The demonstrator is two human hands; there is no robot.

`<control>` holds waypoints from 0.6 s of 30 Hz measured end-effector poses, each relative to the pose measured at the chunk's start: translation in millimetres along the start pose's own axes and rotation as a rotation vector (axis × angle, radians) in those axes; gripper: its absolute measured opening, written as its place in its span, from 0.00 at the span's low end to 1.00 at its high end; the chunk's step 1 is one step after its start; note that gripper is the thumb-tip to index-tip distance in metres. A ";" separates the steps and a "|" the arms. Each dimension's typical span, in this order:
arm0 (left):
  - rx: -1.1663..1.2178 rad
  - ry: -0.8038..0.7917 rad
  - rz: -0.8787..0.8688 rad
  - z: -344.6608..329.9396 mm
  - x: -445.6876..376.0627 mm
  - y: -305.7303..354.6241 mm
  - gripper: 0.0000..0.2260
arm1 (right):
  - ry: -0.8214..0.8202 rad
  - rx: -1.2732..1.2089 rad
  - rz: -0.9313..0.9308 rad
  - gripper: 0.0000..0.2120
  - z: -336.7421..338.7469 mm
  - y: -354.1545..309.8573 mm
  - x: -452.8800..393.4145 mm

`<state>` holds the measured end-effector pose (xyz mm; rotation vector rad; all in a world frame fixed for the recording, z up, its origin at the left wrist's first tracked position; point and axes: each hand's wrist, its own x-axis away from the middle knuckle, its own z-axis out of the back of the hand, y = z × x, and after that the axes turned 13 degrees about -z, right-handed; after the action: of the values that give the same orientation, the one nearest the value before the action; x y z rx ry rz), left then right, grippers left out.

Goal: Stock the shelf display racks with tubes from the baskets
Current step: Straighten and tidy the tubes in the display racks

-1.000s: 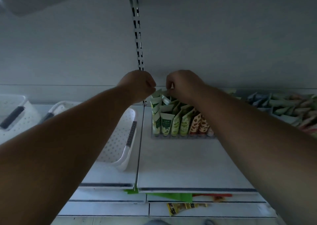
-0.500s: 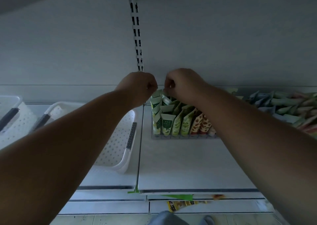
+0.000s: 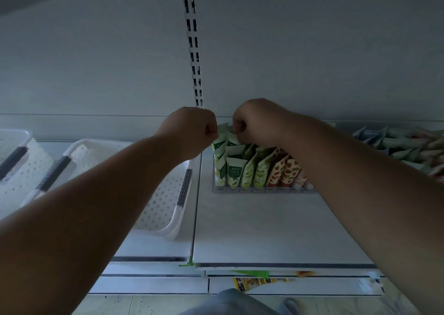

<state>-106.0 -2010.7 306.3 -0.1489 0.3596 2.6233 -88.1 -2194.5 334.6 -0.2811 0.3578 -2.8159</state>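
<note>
Both arms are reaching over the white shelf (image 3: 264, 230), leaving a broad bare strip lying between its front edge and the clear display rack (image 3: 262, 190). The rack is sitting at the back, just right of the slotted upright (image 3: 195, 74). The left hand (image 3: 192, 132) and right hand (image 3: 254, 122) are hovering close together over the rack's back left corner, fingers curled inward; whether they are pinching a tube there, I cannot tell. About 7 columns of tubes (image 3: 236, 170) are standing in the rack, green-and-white at left, orange-patterned at right; their printing is too small to read. 2 white perforated baskets (image 3: 165, 209) are sitting at left, the nearer one almost touching the shelf seam. More tubes (image 3: 403, 146) are lying piled at far right.
</note>
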 end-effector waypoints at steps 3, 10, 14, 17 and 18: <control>0.001 0.020 -0.013 -0.6 2.4 0.9 0.04 | -0.016 0.044 0.018 0.05 2.2 -0.3 -3.4; -0.023 0.039 -0.064 -4.3 3.3 3.0 0.08 | -0.013 0.110 0.080 0.05 5.0 0.0 -6.3; -0.032 0.033 -0.095 -4.5 1.7 3.6 0.08 | 0.010 0.095 0.105 0.03 2.0 2.2 -9.9; -0.018 0.025 -0.078 -3.4 1.3 2.4 0.07 | 0.033 0.065 0.085 0.03 -1.9 5.7 -9.8; -0.010 0.028 -0.068 -3.5 1.9 2.3 0.07 | 0.043 0.064 0.085 0.02 -3.1 7.0 -9.7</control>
<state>-108.6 -2012.8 303.2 -0.1979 0.3448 2.5590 -77.8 -2197.4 328.3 -0.1871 0.2821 -2.7476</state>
